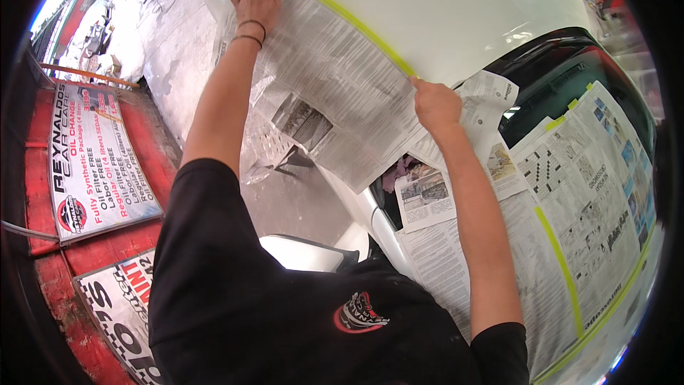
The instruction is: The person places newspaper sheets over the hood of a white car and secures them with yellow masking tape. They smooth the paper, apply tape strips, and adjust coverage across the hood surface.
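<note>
A newspaper sheet [335,78] hangs from the side of a white car's hood [434,7]. A strip of yellow-green masking tape [349,14] runs along its upper edge. My left hand [256,3] lies with fingers apart on the sheet's far left corner, beside the tape's far end. At the tape's near end, my right hand [437,105] is closed, its fingertips pinched at the sheet's edge. Whether it also grips the tape's end is hidden. More newspaper [442,242] lies under and beside my right forearm.
To the right, taped newspaper pages [581,178] cover part of the windshield [563,75] and car side. A white side mirror [306,251] juts out close to my body. Printed sign boards [103,164] lean on a red brick structure [142,121] at left. Concrete floor [178,50] shows beyond.
</note>
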### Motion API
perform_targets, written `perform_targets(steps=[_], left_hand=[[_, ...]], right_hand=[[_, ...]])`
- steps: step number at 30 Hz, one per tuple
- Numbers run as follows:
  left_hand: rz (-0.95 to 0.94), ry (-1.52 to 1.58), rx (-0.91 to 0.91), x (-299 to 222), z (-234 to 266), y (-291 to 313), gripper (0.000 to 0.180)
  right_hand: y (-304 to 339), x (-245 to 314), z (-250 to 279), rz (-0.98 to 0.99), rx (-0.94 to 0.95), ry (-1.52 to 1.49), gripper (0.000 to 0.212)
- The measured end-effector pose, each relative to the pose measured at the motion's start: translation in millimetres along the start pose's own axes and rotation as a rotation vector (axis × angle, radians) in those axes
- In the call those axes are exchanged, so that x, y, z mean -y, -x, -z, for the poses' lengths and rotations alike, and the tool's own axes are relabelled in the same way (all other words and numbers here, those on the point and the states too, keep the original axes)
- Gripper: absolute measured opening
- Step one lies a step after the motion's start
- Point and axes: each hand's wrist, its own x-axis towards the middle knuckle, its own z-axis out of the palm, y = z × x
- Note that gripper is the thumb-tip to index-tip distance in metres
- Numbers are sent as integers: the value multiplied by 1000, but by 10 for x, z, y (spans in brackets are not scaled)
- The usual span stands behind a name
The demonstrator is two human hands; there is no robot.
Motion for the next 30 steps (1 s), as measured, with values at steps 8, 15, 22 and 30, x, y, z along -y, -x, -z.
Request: perform_targets(steps=[8,15,22,30], left_hand=[[-138,202,196,-1818,318,1279,66],[-149,342,350,-2823,542,2025,69],[-152,374,342,-2873,563,2002,69],[-170,305,345,-2833,514,2022,71]], right_hand=[[-57,38,107,-60,69,-44,31],[-101,-111,72,-93,31,-146,31],[-94,-598,115,85,37,-348,34],[469,-837,366,140,11,-205,36]])
